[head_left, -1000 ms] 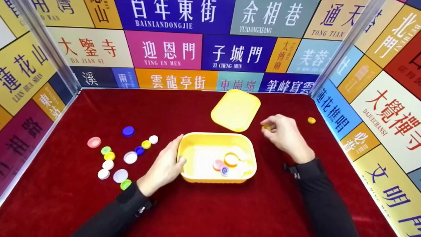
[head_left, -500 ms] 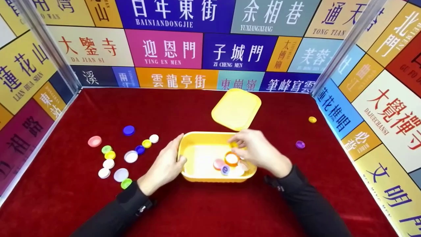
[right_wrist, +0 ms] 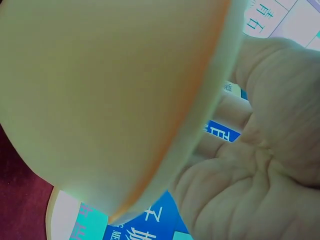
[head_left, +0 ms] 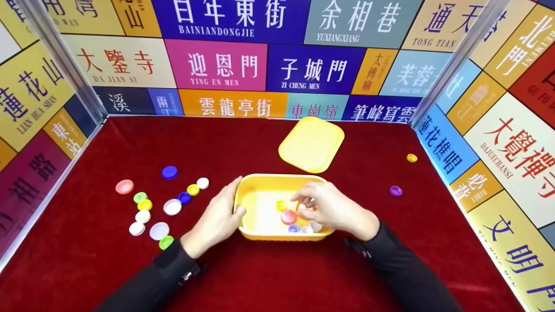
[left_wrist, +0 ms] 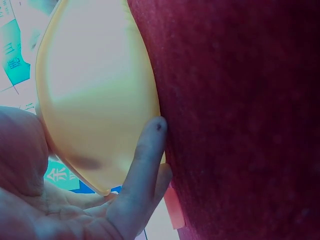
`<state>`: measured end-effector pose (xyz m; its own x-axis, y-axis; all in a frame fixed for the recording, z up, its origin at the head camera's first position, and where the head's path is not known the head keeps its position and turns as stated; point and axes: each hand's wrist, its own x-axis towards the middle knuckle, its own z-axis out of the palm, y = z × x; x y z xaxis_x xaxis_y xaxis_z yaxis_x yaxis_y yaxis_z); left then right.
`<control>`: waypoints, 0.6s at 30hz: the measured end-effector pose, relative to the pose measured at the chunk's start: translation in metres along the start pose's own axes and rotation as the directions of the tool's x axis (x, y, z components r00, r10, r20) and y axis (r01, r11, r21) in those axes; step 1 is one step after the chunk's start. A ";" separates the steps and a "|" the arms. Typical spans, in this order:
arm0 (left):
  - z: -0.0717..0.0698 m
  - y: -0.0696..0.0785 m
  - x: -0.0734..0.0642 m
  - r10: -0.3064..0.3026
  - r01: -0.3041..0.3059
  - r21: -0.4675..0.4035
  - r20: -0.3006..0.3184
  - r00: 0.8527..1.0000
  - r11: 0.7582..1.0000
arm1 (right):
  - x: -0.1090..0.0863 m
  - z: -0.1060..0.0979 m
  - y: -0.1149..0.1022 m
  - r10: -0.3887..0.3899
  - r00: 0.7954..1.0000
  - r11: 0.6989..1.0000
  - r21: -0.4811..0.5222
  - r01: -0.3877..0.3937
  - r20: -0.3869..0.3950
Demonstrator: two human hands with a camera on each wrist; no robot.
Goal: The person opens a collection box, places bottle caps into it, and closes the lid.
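A yellow plastic container (head_left: pixel 260 212) stands on the red cloth. My left hand (head_left: pixel 219 214) grips its left end, thumb over the rim; the left wrist view shows fingers against the outer wall (left_wrist: pixel 95 110). My right hand (head_left: pixel 334 208) hovers over the container's right side, fingers loosely bent, holding nothing visible. Inside lie a yellow bottle cap (head_left: pixel 281 205), a pink cap (head_left: pixel 288 216), a lilac cap (head_left: pixel 294 228) and white caps (head_left: pixel 315 226). An orange-rimmed cap is partly hidden under the right fingers. In the right wrist view the container's outer wall (right_wrist: pixel 100 110) covers the fingertips.
Behind the container lies a yellow lid (head_left: pixel 311 145). Several loose caps, including a blue cap (head_left: pixel 169 172) and a pink cap (head_left: pixel 125 186), are scattered at the left. At the right lie a purple cap (head_left: pixel 396 191) and a yellow-orange cap (head_left: pixel 412 158). Printed panels (head_left: pixel 217 65) wall the table.
My right hand has moved left from the cloth to over the container and let go of a yellow cap inside. Caps in there have shifted. The left hand stays put.
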<state>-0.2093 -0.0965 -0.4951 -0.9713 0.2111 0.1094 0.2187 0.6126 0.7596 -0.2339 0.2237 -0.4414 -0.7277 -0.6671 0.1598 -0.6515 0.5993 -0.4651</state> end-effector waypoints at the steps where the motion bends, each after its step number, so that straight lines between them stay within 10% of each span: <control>1: 0.000 0.000 0.000 -0.001 0.001 -0.001 0.001 1.000 1.000 | 0.000 0.000 0.000 0.000 1.000 1.000 0.003 0.000 -0.004; 18: 0.000 -0.001 -0.001 0.002 -0.002 -0.010 -0.007 1.000 1.000 | -0.003 -0.001 0.005 -0.018 0.998 1.000 -0.022 0.017 -0.058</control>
<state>-0.2082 -0.0968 -0.4958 -0.9715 0.2069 0.1160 0.2201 0.6043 0.7657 -0.2354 0.2298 -0.4432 -0.7269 -0.6512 0.2182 -0.6683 0.5977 -0.4429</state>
